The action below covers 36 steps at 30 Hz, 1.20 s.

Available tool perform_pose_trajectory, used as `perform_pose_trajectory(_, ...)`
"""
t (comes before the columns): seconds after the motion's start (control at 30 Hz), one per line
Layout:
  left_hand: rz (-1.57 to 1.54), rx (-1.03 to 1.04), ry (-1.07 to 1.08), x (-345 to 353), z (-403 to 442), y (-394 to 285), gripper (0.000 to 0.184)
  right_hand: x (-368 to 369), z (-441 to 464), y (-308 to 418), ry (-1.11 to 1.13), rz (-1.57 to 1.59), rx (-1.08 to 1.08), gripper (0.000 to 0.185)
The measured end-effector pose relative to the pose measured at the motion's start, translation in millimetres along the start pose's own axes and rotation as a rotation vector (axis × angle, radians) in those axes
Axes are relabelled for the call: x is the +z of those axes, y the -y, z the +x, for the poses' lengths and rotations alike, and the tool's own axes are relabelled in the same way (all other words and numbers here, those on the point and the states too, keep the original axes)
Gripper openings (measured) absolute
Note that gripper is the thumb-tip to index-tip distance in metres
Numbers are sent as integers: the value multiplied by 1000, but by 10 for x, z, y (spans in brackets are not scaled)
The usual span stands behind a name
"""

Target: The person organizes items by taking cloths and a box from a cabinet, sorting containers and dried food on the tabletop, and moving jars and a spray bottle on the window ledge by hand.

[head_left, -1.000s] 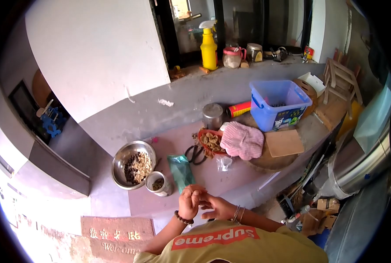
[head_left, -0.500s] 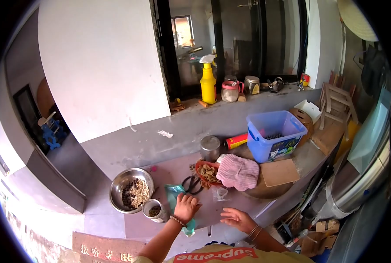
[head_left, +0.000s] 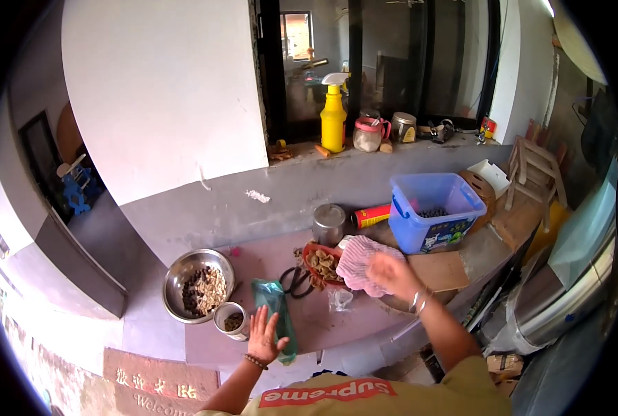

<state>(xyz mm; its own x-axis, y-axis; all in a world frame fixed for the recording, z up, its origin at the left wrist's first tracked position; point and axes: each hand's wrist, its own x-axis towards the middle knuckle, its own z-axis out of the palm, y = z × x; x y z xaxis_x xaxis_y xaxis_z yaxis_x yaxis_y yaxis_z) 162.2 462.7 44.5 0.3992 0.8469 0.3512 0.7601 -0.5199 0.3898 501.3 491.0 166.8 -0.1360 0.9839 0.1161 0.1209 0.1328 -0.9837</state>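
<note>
My left hand (head_left: 264,336) is open, its fingers spread, at the left edge of a green plastic packet (head_left: 273,299). Just left of it stands an open tin (head_left: 233,320) with small dark bits inside. My right hand (head_left: 392,274) reaches over a folded pink cloth (head_left: 359,267); motion smears its fingers, so I cannot tell whether they grip it. Beside the cloth, a red basket (head_left: 314,247) holds dried brownish pieces. Black-handled scissors (head_left: 296,283) lie between basket and packet. A crumpled clear plastic bag (head_left: 339,299) rests below the basket.
At the left sits a steel bowl (head_left: 172,291) of dark and pale pieces. A lidded metal canister (head_left: 328,225), a red can (head_left: 373,215), a blue plastic tub (head_left: 420,232) and a wooden board (head_left: 439,269) stand behind and right. The sill holds a yellow spray bottle (head_left: 332,121).
My right hand has moved up and right to the pink cloth. My left hand has shifted left and down off the green packet, which now lies flatter. The view has shifted slightly.
</note>
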Motion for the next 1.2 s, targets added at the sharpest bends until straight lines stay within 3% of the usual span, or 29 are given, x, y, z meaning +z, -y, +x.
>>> perform_pose_trajectory(0.13,-41,25,-27,132,-57,163,65,-318,853,569,-97,-176,-176,43)
perform_pose_trajectory(0.33,33,-99,38,256,7,174,54,-805,2398,790,-380,-723,-462,63)
perform_pose_trajectory(0.4,21,-79,63,254,18,168,53,-799,2730,1015,-449,-817,-455,66)
perform_pose_trajectory(0.47,14,-70,71,252,25,181,54,-696,2847,1347,-521,-854,-139,73)
perform_pose_trajectory(0.5,22,-76,81,245,29,183,54,-742,3098,1278,-626,-835,-264,79)
perform_pose_trajectory(0.6,24,-96,73,243,40,170,52,-605,3353,1433,-731,-877,-205,87)
perform_pose_trajectory(0.9,25,-86,68,249,38,184,51,-516,3896,1504,-813,-628,-163,81)
perform_pose_trajectory(1.13,39,-75,43,252,36,190,51,-684,3822,1465,-779,-680,-251,60)
perform_pose_trajectory(1.2,37,-72,38,265,34,198,51,-742,3751,1436,-709,-685,-392,61)
